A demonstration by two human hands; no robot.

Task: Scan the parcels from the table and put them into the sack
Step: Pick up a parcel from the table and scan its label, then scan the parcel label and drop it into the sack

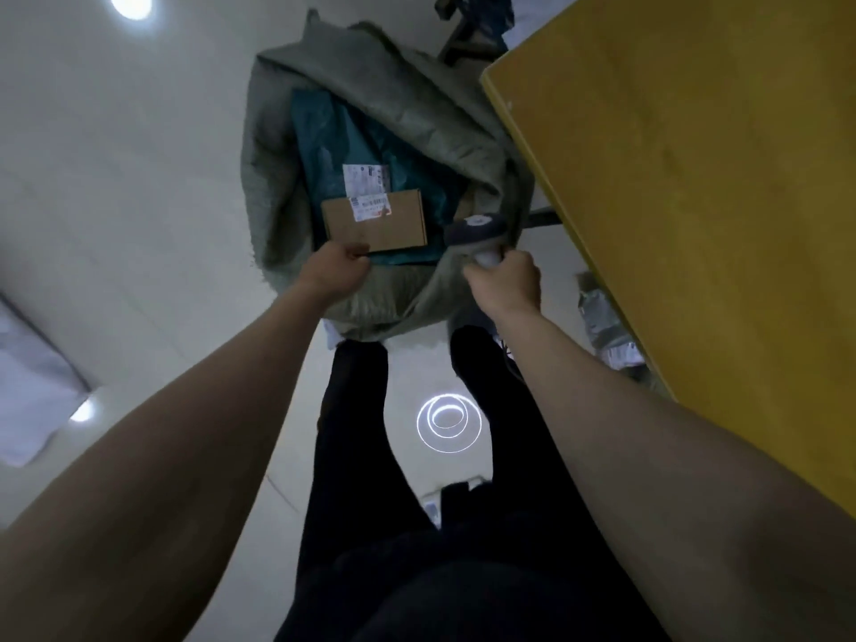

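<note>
While the left hand point(334, 270) is gripping the near rim of the sack point(407, 108), the right hand point(507, 281) is clutching a scanner point(477, 230) at the rim. A box point(376, 222) is lying inside on a teal bag point(333, 132), beside the table point(695, 178).

Hands point(336, 268) grip sack point(370, 104) rim; scanner point(477, 229) in right.

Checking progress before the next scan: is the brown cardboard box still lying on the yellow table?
No: the cardboard box sits inside the open sack, on a teal parcel, not on the yellow table.
</note>
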